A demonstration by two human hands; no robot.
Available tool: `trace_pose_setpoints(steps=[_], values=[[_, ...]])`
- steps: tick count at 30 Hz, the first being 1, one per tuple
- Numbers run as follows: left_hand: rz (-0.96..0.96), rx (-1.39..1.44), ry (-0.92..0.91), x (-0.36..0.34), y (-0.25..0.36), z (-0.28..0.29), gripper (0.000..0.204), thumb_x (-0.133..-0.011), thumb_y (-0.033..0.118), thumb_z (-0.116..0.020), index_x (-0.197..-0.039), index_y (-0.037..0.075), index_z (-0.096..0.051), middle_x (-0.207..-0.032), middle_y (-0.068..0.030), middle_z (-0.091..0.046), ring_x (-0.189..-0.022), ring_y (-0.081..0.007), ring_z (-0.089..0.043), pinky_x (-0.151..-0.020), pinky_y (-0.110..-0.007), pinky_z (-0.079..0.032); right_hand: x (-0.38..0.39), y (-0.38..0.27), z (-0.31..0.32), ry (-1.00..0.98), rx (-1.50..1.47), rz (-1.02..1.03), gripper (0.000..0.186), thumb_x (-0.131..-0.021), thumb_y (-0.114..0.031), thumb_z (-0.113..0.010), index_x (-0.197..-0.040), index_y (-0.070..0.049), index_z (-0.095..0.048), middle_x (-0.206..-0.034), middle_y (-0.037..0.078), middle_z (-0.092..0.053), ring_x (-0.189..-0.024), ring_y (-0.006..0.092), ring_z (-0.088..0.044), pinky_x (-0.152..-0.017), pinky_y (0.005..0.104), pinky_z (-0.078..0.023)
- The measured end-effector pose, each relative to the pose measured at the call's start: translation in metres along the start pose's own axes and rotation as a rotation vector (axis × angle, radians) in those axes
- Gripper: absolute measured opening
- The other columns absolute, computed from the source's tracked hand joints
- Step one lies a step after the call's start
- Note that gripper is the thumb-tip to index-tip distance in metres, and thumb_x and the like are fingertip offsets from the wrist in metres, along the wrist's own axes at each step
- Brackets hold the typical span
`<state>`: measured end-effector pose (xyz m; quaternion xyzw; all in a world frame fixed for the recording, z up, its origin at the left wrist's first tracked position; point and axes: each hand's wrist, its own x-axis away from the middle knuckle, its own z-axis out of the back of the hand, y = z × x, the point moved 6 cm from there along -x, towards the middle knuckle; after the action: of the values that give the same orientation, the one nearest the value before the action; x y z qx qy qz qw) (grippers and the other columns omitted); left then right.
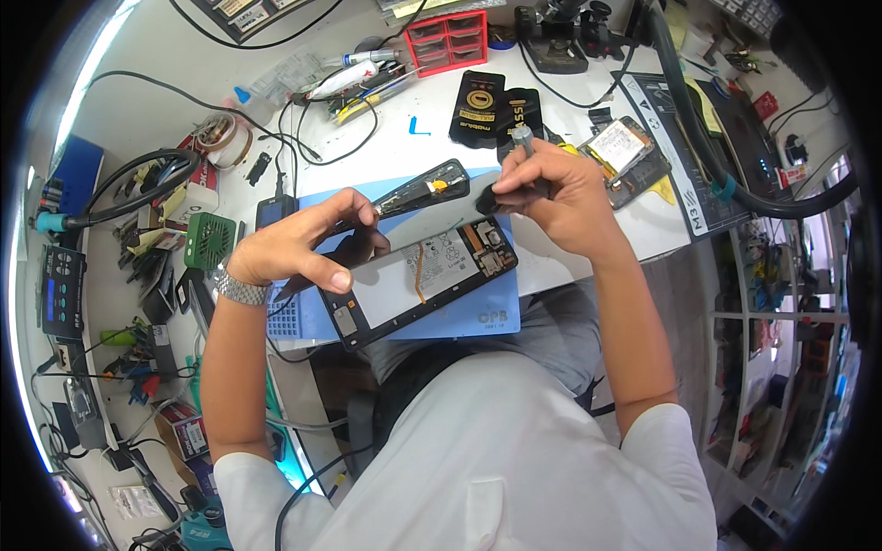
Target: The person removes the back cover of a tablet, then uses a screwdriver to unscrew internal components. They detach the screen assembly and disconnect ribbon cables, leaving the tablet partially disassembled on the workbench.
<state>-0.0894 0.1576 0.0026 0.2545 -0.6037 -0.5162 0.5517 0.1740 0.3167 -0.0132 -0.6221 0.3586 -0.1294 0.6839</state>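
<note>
My left hand [289, 246] grips the left part of a dark, glossy flat panel [432, 220], which looks like a phone screen, tilted above the mat. The thumb reaches over the near edge. In front of it lies an opened phone [395, 324], its white battery [450, 257], orange flex cable and circuit board exposed. My right hand [556, 197] pinches a slim grey-handled tool [523, 138] at the panel's right end. A black, brush-like end [487, 198] shows below those fingers. Behind the panel rests a black phone frame [445, 180].
A blue work mat [491, 320] lies under the phone. Another opened phone [634, 165] sits to the right, beside a dark mat [661, 119]. Black packets [478, 106], a red drawer box [447, 44] and a microscope base [560, 50] stand behind. Cables and a green fan [211, 241] crowd the left.
</note>
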Motion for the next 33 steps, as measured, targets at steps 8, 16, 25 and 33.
trace_pose_setpoints(steps=[8, 16, 25, 33], values=[[-0.062, 0.045, 0.015, 0.000, -0.012, 0.018, 0.098, -0.066, 0.061, -0.091, -0.137, 0.006, -0.053, -0.126, -0.0094, -0.060, -0.121, -0.0237, -0.062, -0.111, -0.037, -0.043, -0.024, 0.003, -0.002, 0.026, 0.148, 0.092, 0.022, -0.091, 0.018, -0.078, -0.105, 0.001, -0.081, -0.109, 0.008, -0.072, -0.097, 0.0148, -0.075, -0.087, 0.0275, -0.068], [-0.042, 0.078, 0.042, 0.003, -0.013, 0.022, 0.114, -0.065, 0.082, -0.085, -0.140, 0.002, -0.054, -0.118, -0.0055, -0.060, -0.105, -0.0149, -0.055, -0.090, -0.027, -0.044, -0.036, -0.007, -0.010, 0.146, 0.259, 0.224, 0.035, -0.088, -0.007, -0.095, -0.120, -0.005, -0.082, -0.099, -0.002, -0.066, -0.080, 0.0050, -0.048, -0.073, 0.0198, -0.042], [-0.028, 0.349, 0.069, 0.017, -0.054, 0.053, 0.138, -0.067, 0.073, -0.094, -0.167, -0.007, -0.043, -0.150, -0.0186, -0.062, -0.121, -0.0212, -0.064, -0.097, -0.033, -0.055, 0.000, 0.035, -0.004, 0.651, 0.111, 0.025, 0.019, -0.103, -0.011, -0.081, -0.120, -0.004, -0.078, -0.100, 0.002, -0.073, -0.087, 0.0092, -0.064, -0.081, 0.0257, -0.054], [-0.173, 0.792, 0.056, 0.027, -0.088, 0.075, 0.109, -0.075, 0.049, -0.094, -0.157, -0.010, -0.053, -0.139, -0.0240, -0.073, -0.119, -0.0305, -0.075, -0.103, -0.036, -0.060, 0.003, 0.042, -0.058, 0.192, 0.528, -0.127, 0.011, -0.094, -0.003, -0.073, -0.102, 0.000, -0.080, -0.100, 0.023, -0.071, -0.098, 0.0400, -0.071, -0.092, 0.0479, -0.057]])
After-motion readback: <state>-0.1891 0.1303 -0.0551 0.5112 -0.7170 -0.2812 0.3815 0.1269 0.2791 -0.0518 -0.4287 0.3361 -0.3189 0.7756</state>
